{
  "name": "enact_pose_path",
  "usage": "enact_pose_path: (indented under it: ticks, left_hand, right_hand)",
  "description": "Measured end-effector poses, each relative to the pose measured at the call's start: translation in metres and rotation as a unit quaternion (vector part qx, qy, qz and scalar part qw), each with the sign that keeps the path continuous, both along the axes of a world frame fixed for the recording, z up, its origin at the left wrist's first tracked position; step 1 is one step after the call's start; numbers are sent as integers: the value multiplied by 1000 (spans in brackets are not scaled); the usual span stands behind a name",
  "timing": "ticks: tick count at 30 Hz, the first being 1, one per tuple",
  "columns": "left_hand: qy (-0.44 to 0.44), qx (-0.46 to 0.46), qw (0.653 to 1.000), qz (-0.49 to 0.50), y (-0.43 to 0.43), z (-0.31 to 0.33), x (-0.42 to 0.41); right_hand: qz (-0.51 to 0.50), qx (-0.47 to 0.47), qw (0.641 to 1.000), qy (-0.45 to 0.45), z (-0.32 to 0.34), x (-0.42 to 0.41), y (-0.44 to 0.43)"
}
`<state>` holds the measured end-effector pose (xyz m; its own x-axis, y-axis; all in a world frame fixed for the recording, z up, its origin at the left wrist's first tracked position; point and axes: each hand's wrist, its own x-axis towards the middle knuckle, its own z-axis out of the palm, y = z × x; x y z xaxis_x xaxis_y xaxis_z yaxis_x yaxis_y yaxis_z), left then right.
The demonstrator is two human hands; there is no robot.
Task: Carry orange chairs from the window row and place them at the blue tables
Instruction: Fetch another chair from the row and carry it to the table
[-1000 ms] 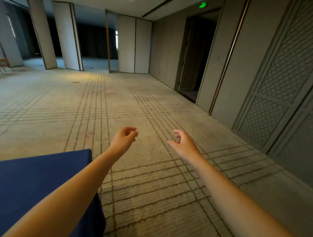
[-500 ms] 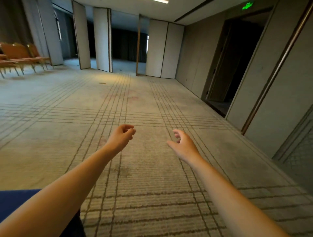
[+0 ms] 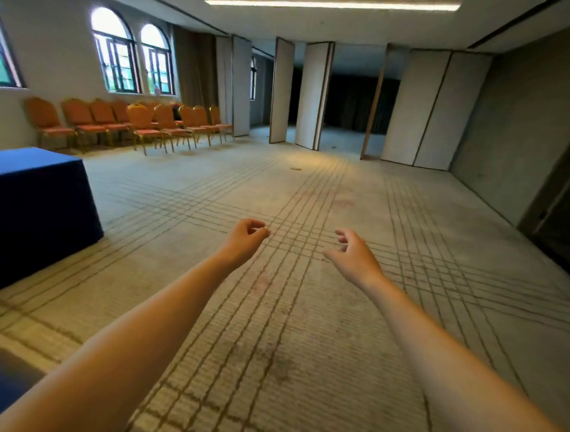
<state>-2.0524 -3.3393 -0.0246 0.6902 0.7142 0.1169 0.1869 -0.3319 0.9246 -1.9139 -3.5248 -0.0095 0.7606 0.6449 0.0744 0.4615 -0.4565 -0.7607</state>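
Both hands hold nothing: left hand (image 3: 246, 238) and right hand (image 3: 355, 257) hover over the carpet (image 3: 308, 345), fingers loosely curled. Orange chairs (image 3: 147, 124) stand in a row under the arched windows (image 3: 133, 61), beyond the blue desk (image 3: 46, 197) at left.

Line-patterned beige carpet (image 3: 308, 185), arched windows (image 3: 115, 58), pale folding partitions (image 3: 431, 108), ceiling light strip (image 3: 333, 3)

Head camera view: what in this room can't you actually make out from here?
Head view, orange chairs: the front ones hide those behind, so no sure count; a dark item among them is too small to name.
Head view, blue table: cut off by the left edge; its cloth hides the legs.
Head view, space beyond the folding partitions: too dark to see into.
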Motion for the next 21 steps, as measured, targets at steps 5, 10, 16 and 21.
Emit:
enact_pose_path:
  ticks: [5,10,16,21]
  left_hand:
    - [23,38,998,54,74,4,51]
    - [34,57,992,107,182,-5,104]
    - [28,39,988,148,332,4,179]
    - [39,38,986,159,441,6,247]
  right_hand:
    - [71,2,997,-17,3,71,95]
    - [131,4,990,-49,-3,146,213]
    - [172,8,983,-68,8,236,370]
    - [177,12,983,-51,11,308,480]
